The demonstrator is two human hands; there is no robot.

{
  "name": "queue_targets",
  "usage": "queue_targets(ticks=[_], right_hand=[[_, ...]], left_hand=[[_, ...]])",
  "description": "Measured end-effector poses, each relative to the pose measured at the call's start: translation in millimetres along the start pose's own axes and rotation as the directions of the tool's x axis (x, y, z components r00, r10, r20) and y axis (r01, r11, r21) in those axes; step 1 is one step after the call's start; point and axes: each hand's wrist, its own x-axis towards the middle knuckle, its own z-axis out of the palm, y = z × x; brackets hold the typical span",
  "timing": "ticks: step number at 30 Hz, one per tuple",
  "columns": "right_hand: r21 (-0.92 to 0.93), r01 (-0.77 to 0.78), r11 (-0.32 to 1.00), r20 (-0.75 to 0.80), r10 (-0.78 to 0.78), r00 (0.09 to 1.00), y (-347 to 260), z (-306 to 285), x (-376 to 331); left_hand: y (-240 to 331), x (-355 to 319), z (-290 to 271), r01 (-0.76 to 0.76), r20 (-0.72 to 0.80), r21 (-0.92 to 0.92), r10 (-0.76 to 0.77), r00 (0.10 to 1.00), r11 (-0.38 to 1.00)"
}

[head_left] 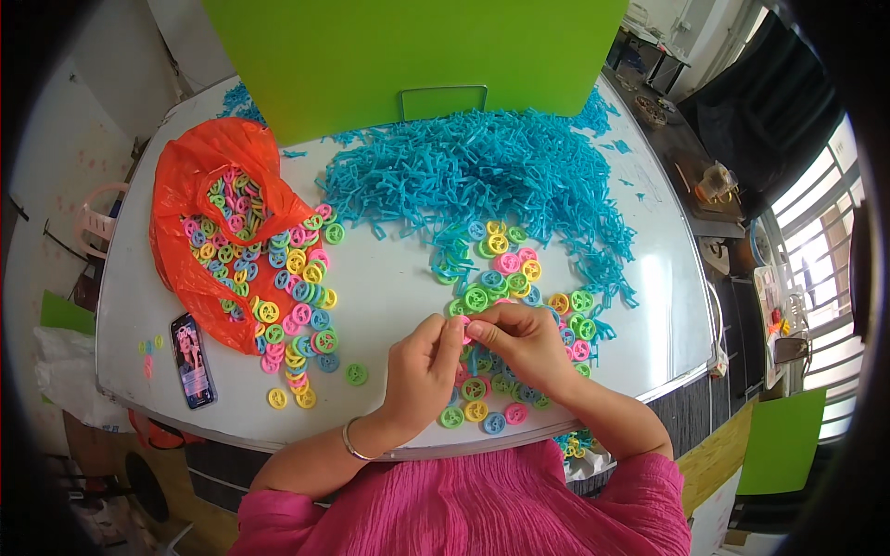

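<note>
My left hand (422,369) and my right hand (527,347) meet over the near middle of the white table. Between their fingertips shows a small pink plastic wheel (465,327), gripped by my closed left hand. The thumb and forefinger of my right hand are pinched right against it; whatever small piece they hold is hidden. Under and around the hands lie loose toy wheels (476,410) in pink, green, yellow and blue. Behind them spreads a large heap of small blue plastic pieces (482,167), some of them scattered among the wheels.
At left, an open red plastic bag (176,218) spills more coloured wheels onto the white table (389,269). A phone (192,361) with a lit screen lies near the left edge. A tall green board with a metal handle (417,56) stands at the back. Shelves line the right side.
</note>
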Motion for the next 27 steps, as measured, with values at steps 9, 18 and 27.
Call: queue_targets(ticks=[9, 18, 27], right_hand=[[0.093, -0.158, 0.983, 0.067, 0.152, 0.986, -2.6, -12.4, 5.8], [0.062, -0.199, 0.978, 0.197, 0.183, 0.963, -18.2, -16.8, 7.1], [0.372, -0.323, 0.87, 0.168, 0.279, 0.946, -6.2, -20.9, 8.2]], left_hand=[[16.0, 10.6, -6.9, 0.413, 0.158, -0.41, -0.383, 0.91, 0.813], [-21.0, 26.0, -33.3, 0.879, 0.861, -0.476, -0.206, 0.466, -0.001], [20.1, 22.8, -15.3, -0.247, 0.11, 0.101, 0.236, 0.966, 0.964]])
